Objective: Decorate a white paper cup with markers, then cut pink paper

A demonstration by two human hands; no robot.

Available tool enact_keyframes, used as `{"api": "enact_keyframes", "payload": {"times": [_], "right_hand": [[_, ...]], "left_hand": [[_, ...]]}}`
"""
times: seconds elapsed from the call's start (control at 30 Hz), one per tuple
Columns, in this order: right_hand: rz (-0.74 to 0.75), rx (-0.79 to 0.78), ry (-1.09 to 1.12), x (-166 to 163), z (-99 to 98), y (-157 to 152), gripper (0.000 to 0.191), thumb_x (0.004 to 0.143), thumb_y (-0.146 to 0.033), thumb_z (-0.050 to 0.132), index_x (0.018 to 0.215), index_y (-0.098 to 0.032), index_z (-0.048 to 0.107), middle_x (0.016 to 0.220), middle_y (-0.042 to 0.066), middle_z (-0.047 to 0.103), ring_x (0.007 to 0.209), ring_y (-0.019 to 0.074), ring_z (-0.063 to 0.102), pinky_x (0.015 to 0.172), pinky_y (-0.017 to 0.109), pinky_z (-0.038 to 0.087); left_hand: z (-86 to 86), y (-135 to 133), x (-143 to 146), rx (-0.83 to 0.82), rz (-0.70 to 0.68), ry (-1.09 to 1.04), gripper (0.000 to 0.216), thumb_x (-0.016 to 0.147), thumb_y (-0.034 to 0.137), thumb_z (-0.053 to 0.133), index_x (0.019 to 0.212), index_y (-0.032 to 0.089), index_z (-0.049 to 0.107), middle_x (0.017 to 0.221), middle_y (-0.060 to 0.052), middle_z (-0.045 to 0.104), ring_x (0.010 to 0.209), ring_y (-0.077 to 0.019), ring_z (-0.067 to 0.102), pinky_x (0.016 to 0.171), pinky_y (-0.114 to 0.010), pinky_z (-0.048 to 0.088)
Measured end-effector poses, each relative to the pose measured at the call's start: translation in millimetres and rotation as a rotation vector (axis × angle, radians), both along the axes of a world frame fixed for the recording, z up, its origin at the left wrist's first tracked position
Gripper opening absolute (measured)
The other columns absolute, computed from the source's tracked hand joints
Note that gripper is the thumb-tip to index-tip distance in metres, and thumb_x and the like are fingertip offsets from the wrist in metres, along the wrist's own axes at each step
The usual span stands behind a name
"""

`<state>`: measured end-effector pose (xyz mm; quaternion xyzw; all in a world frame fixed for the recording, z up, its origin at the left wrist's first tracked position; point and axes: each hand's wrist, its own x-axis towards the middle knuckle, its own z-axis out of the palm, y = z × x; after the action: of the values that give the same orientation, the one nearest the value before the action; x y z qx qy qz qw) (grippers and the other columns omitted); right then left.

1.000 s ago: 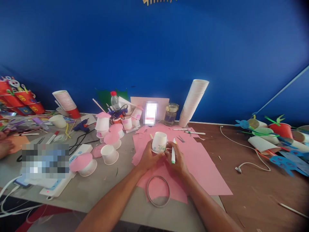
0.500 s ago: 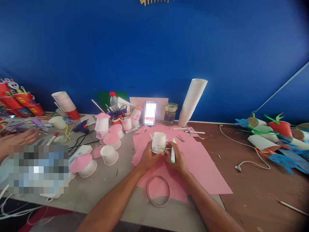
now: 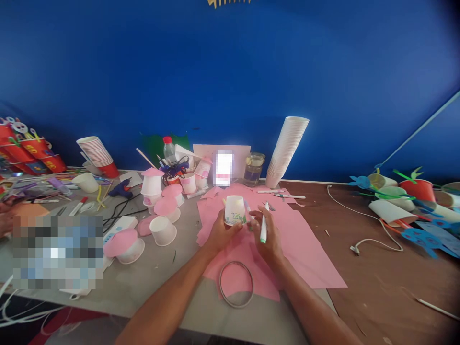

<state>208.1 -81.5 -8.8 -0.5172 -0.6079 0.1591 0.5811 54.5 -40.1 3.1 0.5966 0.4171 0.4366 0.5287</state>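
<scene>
My left hand (image 3: 222, 234) is closed around a white paper cup (image 3: 235, 205), which stands upside down with green and blue print showing low on its side. Just to the right, my right hand (image 3: 269, 236) grips a white marker (image 3: 264, 224) whose green end points down toward me. The right fingers are close to the cup's side; whether they touch it I cannot tell. Under both hands lie sheets of pink paper (image 3: 309, 258). Nearer to me, a thin metal ring (image 3: 221, 287) rests partly on the paper and partly on the grey table.
Left of my arms are white cups with pink paper tops (image 3: 122, 242), a plain cup (image 3: 162, 231) and a power strip (image 3: 118, 227). Behind stand a glass jar (image 3: 253, 170) and a tall leaning cup stack (image 3: 287, 151). A white cable (image 3: 383, 225) and cup crafts lie right. A person's hand shows far left.
My right hand has drawn slightly right, away from the cup, with the marker. The cup has tilted a little in my left hand. The other person's hand at far left has pulled back.
</scene>
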Motion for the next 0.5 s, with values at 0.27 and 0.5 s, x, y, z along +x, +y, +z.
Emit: {"api": "enact_keyframes", "payload": {"times": [0.27, 0.5], "right_hand": [[0.15, 0.246, -0.006, -2, 26.9, -14, 0.032, 0.098, -0.038, 0.037, 0.106, -0.022, 0.064, 0.083, 0.007, 0.063, 0.076, 0.0206, 0.062, 0.071, 0.039, 0.053], [0.15, 0.111, 0.049, -5, 21.6, -14, 0.021, 0.093, -0.033, 0.048, 0.1, -0.021, 0.065, 0.082, 0.007, 0.068, 0.071, 0.0202, 0.066, 0.062, 0.035, 0.055]], "left_hand": [[2.2, 0, 1, 0.003, -0.007, 0.0, 0.056, 0.071, 0.047, 0.073, 0.112, 0.016, 0.05, 0.108, -0.01, 0.063, 0.096, -0.0237, 0.061, 0.077, -0.034, 0.049], [-1.4, 2, 1, -0.004, 0.001, 0.022, 0.057, 0.07, 0.043, 0.076, 0.113, 0.016, 0.05, 0.106, -0.009, 0.064, 0.096, -0.0242, 0.062, 0.078, -0.035, 0.05]]}}
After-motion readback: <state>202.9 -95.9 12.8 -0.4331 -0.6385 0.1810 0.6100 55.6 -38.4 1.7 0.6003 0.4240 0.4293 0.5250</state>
